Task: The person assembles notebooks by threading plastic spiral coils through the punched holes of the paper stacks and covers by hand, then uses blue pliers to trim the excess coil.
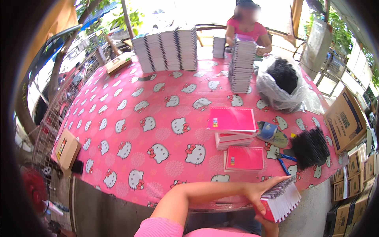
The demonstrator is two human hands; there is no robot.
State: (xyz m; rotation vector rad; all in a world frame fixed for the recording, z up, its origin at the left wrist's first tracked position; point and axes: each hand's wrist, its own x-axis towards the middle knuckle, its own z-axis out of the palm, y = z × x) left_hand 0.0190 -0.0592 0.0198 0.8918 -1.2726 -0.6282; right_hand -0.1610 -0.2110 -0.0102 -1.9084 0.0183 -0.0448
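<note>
1. Where the arms come in from the lower edge, the left hand [260,193] grips a notebook [281,200], thumb on its upper side and fingers curled over the spiral end; the notebook tilts, its white page edges facing right.
2. The right hand [271,227] sits under the notebook, touching its lower corner; whether it clasps or only props the notebook I cannot tell.
3. Just beyond the left hand, a pink notebook [244,158] lies flat on the table [150,118].
4. Further out from it is a short stack [233,128] of pink notebooks.
5. To the right of the hands lie blue pliers [285,161] and a bundle of black coils [311,146].
6. Between stack and coils rests a blue-and-tan cap [272,133].
7. Farther away, a clear bag [282,81] holds more black coils.
8. Left of the bag rises a tall pile [241,65] of notebooks.
9. At the far edge stand wide rows of notebooks [166,49], and a person in pink [246,29] sits there.
</note>
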